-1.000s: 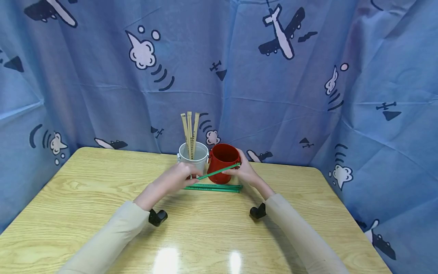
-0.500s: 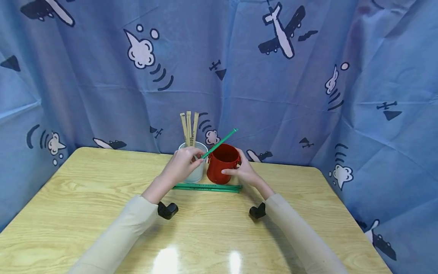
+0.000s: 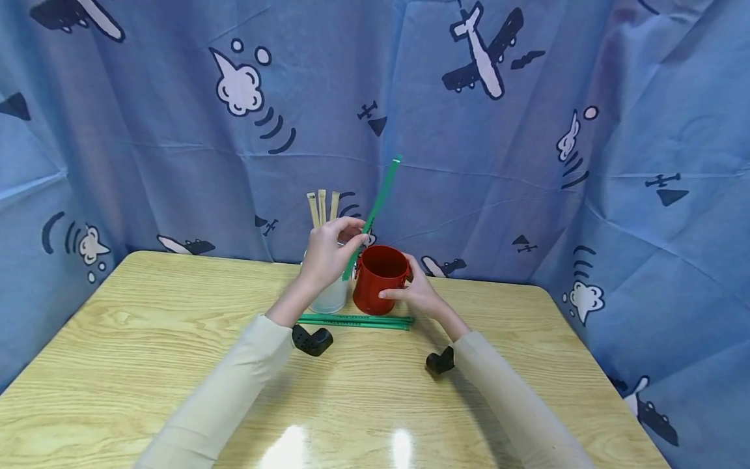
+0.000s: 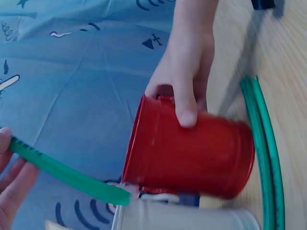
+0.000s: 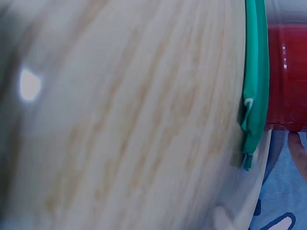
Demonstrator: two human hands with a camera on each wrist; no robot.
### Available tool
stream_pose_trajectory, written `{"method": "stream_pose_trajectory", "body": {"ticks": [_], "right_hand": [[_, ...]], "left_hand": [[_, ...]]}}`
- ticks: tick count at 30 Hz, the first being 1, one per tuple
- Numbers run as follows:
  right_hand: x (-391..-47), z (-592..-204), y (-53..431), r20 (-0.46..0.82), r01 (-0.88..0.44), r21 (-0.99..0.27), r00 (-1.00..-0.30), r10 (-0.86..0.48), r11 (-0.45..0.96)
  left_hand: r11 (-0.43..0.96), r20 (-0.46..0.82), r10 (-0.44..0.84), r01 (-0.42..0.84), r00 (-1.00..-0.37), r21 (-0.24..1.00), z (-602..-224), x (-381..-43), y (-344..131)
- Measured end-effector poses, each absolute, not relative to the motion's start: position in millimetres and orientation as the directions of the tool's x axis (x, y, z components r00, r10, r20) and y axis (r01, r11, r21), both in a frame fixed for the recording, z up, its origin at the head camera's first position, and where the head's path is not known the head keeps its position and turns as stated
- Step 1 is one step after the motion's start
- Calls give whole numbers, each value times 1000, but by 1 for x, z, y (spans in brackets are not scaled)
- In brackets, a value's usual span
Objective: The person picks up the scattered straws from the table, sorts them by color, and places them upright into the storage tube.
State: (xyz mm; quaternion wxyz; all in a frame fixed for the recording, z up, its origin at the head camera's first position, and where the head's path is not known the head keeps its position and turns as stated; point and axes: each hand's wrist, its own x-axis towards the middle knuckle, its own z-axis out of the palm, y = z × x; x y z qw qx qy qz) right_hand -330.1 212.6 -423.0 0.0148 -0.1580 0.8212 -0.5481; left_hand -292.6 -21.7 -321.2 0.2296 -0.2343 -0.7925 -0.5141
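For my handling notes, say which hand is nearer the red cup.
Right: the right hand grips the red cup at its side. The left hand is apart from it, off to its left, pinching a green strip.

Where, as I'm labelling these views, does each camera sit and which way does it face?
Head: worn on the head, facing forward and down at the table and curtain; left hand, right hand and sleeves show.
Left wrist: worn there, facing the red cup, which appears sideways; left fingers show at the left edge, the right hand at the top.
Right wrist: worn there, facing mostly table; a finger shows at the right edge.
Both wrist views share the red cup and green straws on the table.
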Motion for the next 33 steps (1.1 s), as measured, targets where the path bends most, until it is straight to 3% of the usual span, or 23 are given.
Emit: {"method": "stream_pose_trajectory", "body": {"ticks": [10,21,33], "right_hand": [[-323,-411,212,127,-232,-907,-946,-297,352],[-315,-403,208,82,-188,-918,-951,-297,349],[-330,-422,213,105,-210,-897,-956,-274,388]], "left_hand": [[275,652,3,627,-759,729,-321,-302,4],[301,546,33,529,-837,793,-347,-315,19],[422,503,90,490,-860,763,-358,-316,23]]}}
